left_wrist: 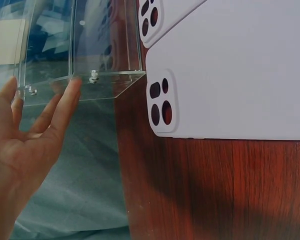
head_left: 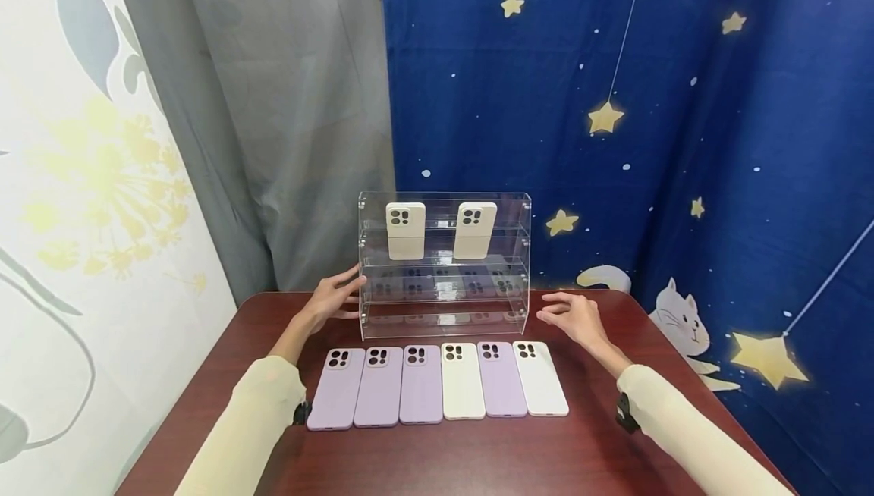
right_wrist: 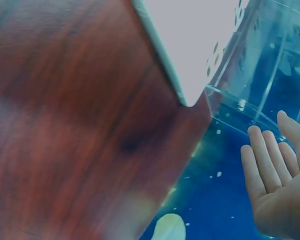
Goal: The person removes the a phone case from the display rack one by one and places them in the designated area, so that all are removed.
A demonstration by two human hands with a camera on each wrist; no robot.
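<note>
A clear acrylic display stand with several tiers stands at the back of the table. Two cream phone cases, one left and one right, lean upright on its upper part. My left hand is at the stand's left side, fingertips right at the panel, fingers extended. On the other side my right hand hovers just off the right panel, palm toward it, holding nothing. In front lies a row of phone cases: lavender ones on the left, a cream one, another lavender and a white one.
The dark red wooden table runs back to a grey curtain and a blue star-patterned curtain. The row of cases lies close to the stand's front edge. A pale floral panel borders the left.
</note>
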